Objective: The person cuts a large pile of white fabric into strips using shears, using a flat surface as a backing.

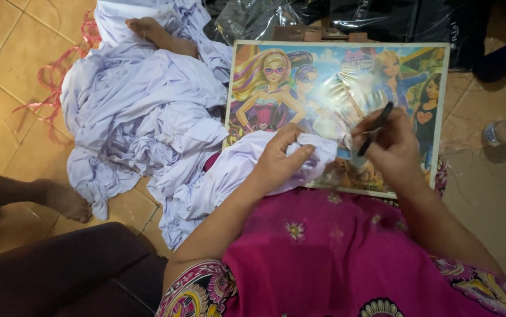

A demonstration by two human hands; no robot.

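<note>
On the far left I see a bare foot of another person resting on the tan floor tiles, and a red ribbon lies near it. Next comes a big heap of pale purple cloth, with one more foot poking out at the top.

Moving right, my left hand is closed tight on a bunched corner of white cloth — it presses that corner down on a picture board with cartoon girls, which sits on my pink lap.

My right hand pinches a thin black tool, maybe a small cutter or a pen; I cannot tell which. Its tip points toward the cloth, just beside my left fingers.

I think the tip could poke my left thumb, because the two hands are so close. The board could also tilt off my lap — it only rests there — and the cloth would slip.
</note>
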